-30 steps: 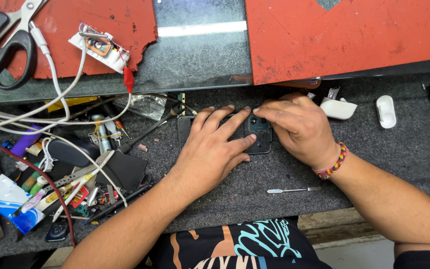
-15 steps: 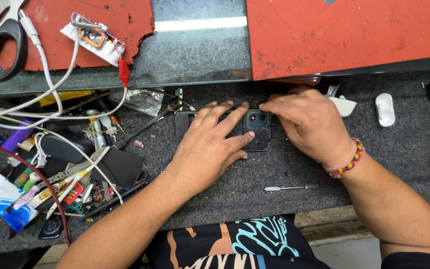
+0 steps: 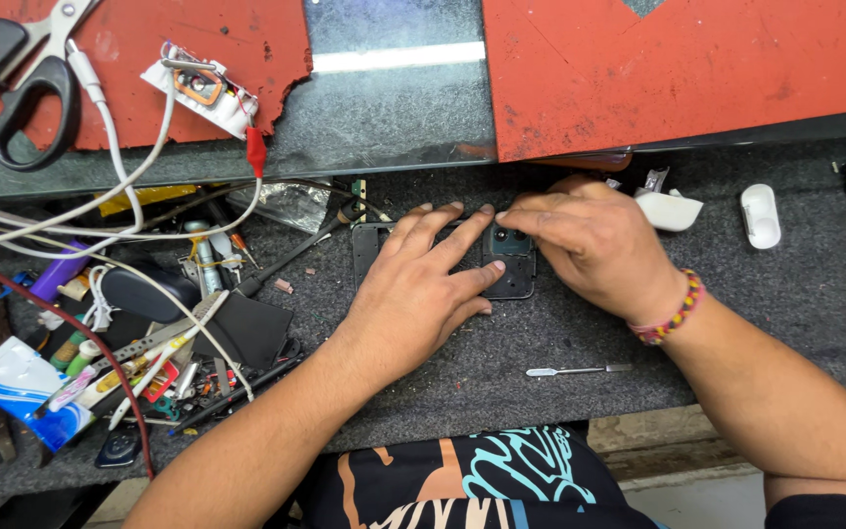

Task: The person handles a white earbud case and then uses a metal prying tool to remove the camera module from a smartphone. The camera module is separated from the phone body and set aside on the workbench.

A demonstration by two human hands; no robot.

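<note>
the left hand (image 3: 423, 294) now lies flatter over the dark phone (image 3: 501, 263), its fingers (image 3: 443, 223) stretched further toward the far edge than a second ago. the right hand (image 3: 594, 245) sits slightly further left, fingertips pressed at the camera corner, which shows more than before.

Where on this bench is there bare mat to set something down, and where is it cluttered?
Bare grey mat lies along the near edge around the small metal tool, and between the right hand and the white case. The left hand covers the dark phone. Left of it, cables, pens and tools crowd the mat.
</note>
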